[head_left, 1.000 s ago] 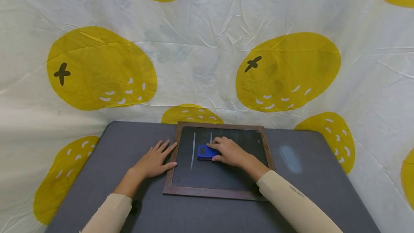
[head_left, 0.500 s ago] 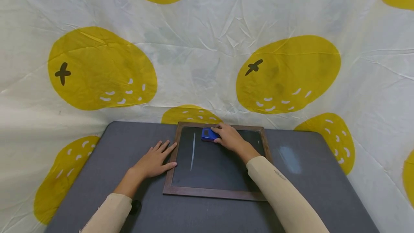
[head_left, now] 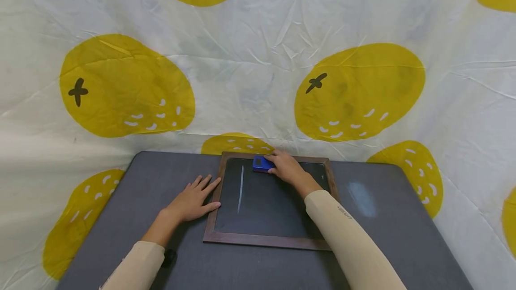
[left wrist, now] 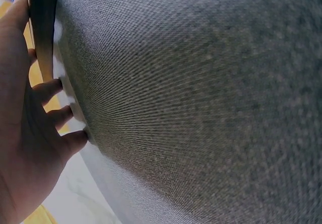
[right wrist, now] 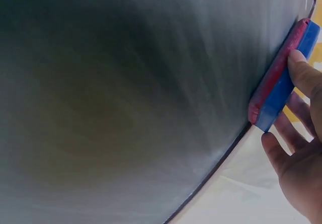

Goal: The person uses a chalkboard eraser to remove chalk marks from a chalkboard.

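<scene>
A wood-framed chalkboard lies on the grey table. Near its far edge my right hand grips a blue chalkboard eraser, thumb on one side and fingers on the other. In the right wrist view the eraser shows a red felt pad against the board's dark surface. One white chalk line stands on the board, left of the eraser. My left hand lies spread on the table with its thumb and index fingertip at the left frame. The left wrist view shows these fingers extended beside the frame.
A pale chalky smudge marks the grey table right of the board. Behind the table hangs a white cloth with yellow fruit prints. A small black object is partly hidden by the left sleeve.
My right hand has slid the eraser from mid-board to the far edge, mostly in the first half second. The second chalk line no longer shows. The left hand stays put.
</scene>
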